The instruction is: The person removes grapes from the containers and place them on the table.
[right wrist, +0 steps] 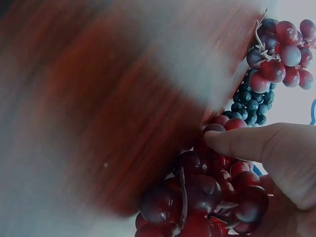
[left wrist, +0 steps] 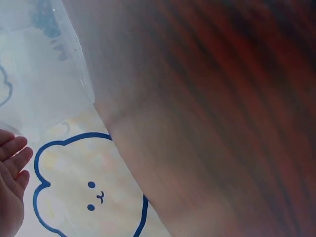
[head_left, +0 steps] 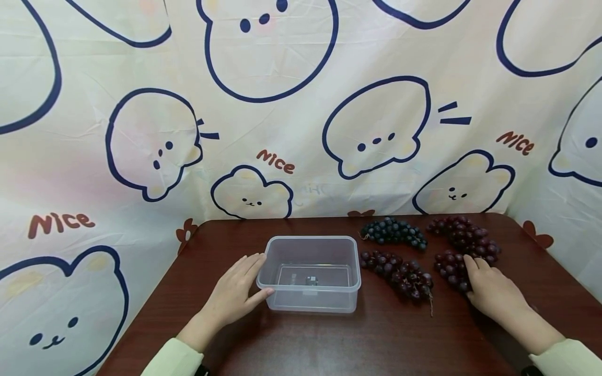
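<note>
In the head view my left hand (head_left: pixel 235 290) rests against the left side of a clear plastic container (head_left: pixel 310 303), thumb at its front corner and fingers extended along the rim. The left wrist view shows those fingers (left wrist: pixel 15 153) beside the container (left wrist: pixel 39 84). On the right, my right hand (head_left: pixel 498 290) grips a small bunch of red grapes (head_left: pixel 451 269) lying on the table. The right wrist view has the thumb (right wrist: pixel 242 140) on one side of these grapes (right wrist: pixel 202 192); the other fingers are mostly hidden behind them.
Another red grape bunch (head_left: pixel 400 274) lies right of the container, its stem toward me. Behind it is a dark blue-black bunch (head_left: pixel 395 231), and a larger red bunch (head_left: pixel 463 235) sits at the back right. A patterned cloth (head_left: pixel 301 130) hangs behind the brown table (head_left: pixel 376 344).
</note>
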Tool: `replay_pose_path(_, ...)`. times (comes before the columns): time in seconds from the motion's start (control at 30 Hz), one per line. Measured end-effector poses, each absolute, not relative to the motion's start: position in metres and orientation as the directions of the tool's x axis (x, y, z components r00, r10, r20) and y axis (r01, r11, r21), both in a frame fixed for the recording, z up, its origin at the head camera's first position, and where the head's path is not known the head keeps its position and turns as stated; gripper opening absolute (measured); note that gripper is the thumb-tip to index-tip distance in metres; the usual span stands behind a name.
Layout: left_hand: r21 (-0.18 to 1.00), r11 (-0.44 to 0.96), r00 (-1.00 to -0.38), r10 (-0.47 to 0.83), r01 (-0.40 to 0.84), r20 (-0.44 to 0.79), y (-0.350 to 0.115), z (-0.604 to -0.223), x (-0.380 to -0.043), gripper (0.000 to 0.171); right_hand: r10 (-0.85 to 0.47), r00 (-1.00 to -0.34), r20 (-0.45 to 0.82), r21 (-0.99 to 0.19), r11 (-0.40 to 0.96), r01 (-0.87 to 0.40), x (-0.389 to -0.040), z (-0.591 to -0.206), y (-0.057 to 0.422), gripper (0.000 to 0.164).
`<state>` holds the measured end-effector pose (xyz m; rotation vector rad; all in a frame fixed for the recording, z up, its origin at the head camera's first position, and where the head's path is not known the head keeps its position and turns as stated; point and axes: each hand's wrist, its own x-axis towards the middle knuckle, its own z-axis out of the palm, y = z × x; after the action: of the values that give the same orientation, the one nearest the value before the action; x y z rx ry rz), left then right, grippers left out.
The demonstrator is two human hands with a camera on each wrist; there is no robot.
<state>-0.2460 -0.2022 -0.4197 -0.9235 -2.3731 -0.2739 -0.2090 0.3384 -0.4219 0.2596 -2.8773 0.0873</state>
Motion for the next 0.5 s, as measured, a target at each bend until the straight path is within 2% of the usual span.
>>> replay_pose_path(0.5,-0.028,0.731,-0.579,0.562,0.682,0.591,-0.2022,-0.4188,-0.246,0.079,-0.162,-0.961,0.223,-0.043,0.983,-0.176,-0.2086,-0.417,0.3423,0.085)
